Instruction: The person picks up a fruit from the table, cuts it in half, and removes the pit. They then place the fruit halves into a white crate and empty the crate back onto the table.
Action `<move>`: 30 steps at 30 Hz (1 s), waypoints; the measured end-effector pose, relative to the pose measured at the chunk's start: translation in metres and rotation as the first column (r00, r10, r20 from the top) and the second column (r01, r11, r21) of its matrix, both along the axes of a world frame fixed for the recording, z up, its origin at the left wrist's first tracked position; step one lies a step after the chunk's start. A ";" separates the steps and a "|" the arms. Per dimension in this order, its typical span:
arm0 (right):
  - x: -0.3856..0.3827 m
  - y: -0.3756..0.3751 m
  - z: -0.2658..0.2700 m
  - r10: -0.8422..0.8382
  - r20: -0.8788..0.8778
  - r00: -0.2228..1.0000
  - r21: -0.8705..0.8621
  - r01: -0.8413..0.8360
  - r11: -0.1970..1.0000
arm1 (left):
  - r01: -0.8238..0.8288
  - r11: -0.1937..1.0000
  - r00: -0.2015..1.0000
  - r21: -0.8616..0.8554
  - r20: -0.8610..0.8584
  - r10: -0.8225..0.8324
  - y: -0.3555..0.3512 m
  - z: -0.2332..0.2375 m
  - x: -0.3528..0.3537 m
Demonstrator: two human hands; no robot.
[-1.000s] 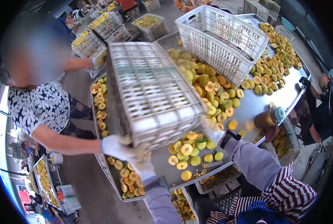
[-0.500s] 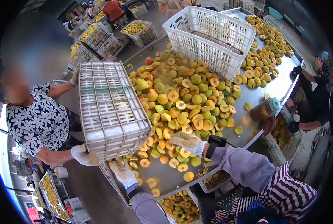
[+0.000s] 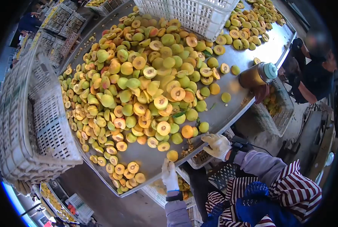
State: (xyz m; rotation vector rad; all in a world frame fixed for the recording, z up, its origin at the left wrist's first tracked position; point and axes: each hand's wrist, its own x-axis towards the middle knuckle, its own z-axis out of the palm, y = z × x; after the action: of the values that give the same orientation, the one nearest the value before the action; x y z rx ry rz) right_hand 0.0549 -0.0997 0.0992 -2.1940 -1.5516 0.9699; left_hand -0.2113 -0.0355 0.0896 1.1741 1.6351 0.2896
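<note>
A large heap of halved yellow-green stone fruit covers much of the metal table. My left hand, in a white glove, is at the near edge, fingers stretched forward beside a single fruit. My right hand, also gloved, rests at the edge further right, its fingers extended and holding no fruit that I can see. A crate with fruit lies partly hidden below the table by my left hand.
A tilted white crate is at the left, a gloved hand under it. Another white crate stands on the table. A teal-lidded bottle sits near the right edge; a person in dark clothes is beyond.
Both my hands have drawn back from the fruit to the near edge. The other person's crate has tipped and moved left, and the heap spreads further over the table's left side.
</note>
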 end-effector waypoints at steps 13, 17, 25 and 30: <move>-0.018 0.027 -0.078 0.219 0.359 0.907 0.101 -0.271 0.957 | 0.492 0.823 0.721 0.284 -0.663 -0.203 0.016 -0.073 0.042; -0.037 0.033 -0.110 0.188 0.424 0.886 0.122 -0.262 0.957 | 0.481 0.802 0.735 0.356 -0.662 -0.147 0.018 -0.081 0.039; -0.048 0.036 -0.134 0.421 0.418 0.805 -0.099 -0.420 0.902 | 0.419 0.845 0.755 0.332 -0.644 -0.122 0.026 -0.060 0.056; -0.034 0.049 -0.110 0.488 0.261 0.833 -0.139 -0.467 0.873 | 0.420 0.894 0.766 0.155 -0.589 -0.258 0.033 -0.026 0.062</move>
State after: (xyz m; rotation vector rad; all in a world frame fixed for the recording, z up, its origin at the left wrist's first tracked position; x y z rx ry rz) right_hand 0.0213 -0.0511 -0.0113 -2.1039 -2.3184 0.8623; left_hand -0.1490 -0.0021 0.0638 1.8840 1.8599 -0.0817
